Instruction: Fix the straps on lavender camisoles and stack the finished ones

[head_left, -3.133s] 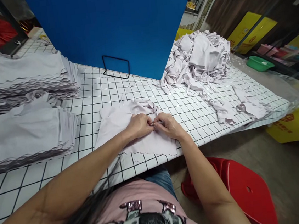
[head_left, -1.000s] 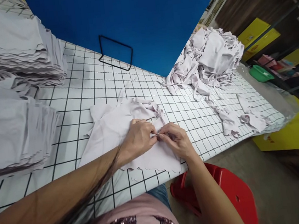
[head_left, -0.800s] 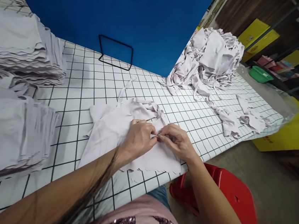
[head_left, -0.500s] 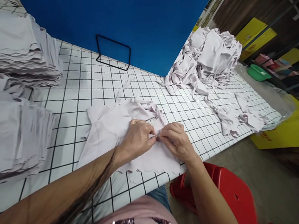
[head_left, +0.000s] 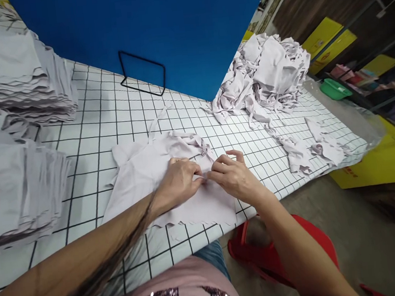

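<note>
Taking the pale grey garment (head_left: 143, 172) as the centre of the clock, with 12 pointing away from the person, the main change since half a second ago is in the right hand (head_left: 235, 177): its wrist has swung out and its forearm now slants towards 4 o'clock, the fingers are loosely curled with one lifted clear, and the tips meet the cloth just beside the other hand, though I cannot tell whether they pinch it. The left hand (head_left: 179, 180) has hardly moved, thumb and forefinger pressed narrowly on a fold of the garment, which lies as it did on the white checked tablecloth (head_left: 96, 97) at the near edge, its strap (head_left: 157, 119) trailing towards 12. The red plastic stool (head_left: 314, 234) at 4 o'clock is now more covered by the right forearm. Two folded stacks of similar pale cloth sit at 10 (head_left: 0, 55) and 9 (head_left: 3, 182), a crumpled heap (head_left: 267, 72) rises between 1 and 2, and loose scraps (head_left: 295, 154) lie at 3, with a yellow box (head_left: 378, 157) beyond and lower, and a green basin (head_left: 335, 88) at 2. At 12 a blue panel (head_left: 149, 26) blocks the view behind, a black wire frame (head_left: 141, 58) before it; long dark hair (head_left: 123, 250) crosses the left forearm, and both hands hide part of the garment
</note>
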The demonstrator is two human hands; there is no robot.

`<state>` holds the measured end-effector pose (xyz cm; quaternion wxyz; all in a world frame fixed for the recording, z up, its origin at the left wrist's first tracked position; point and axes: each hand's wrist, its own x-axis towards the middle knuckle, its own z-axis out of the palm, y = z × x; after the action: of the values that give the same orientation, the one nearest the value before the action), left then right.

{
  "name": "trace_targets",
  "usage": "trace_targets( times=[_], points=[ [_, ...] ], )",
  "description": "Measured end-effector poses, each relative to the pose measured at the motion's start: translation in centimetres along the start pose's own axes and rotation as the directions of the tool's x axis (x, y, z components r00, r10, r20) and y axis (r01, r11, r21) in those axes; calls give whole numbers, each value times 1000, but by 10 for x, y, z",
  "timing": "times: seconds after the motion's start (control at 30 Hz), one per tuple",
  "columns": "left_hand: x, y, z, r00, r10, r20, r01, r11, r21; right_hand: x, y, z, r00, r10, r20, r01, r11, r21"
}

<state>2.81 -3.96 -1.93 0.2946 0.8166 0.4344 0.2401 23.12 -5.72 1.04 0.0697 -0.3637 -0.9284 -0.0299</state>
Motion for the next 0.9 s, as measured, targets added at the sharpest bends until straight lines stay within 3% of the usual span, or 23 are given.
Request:
trace_targets(
  times=[0.13,0.43,0.73,0.9],
  points=[
    [1,-1,-1,999,19,35,-18,1000,-23,9,6,-9,998,-32,48,31,999,32],
    [1,-4,2,1000,12,7,-12,999,-52,25,11,-20,993,54,103,-71,982,174],
    [3,-5,-2,992,101,73,-94,991,-95,34,3,-29,964,-157,216,154,988,34],
    [3,-6,0,996,73,51,-68,993,-99,29,11,-34,973,-109,203,101,994,47]
  ],
)
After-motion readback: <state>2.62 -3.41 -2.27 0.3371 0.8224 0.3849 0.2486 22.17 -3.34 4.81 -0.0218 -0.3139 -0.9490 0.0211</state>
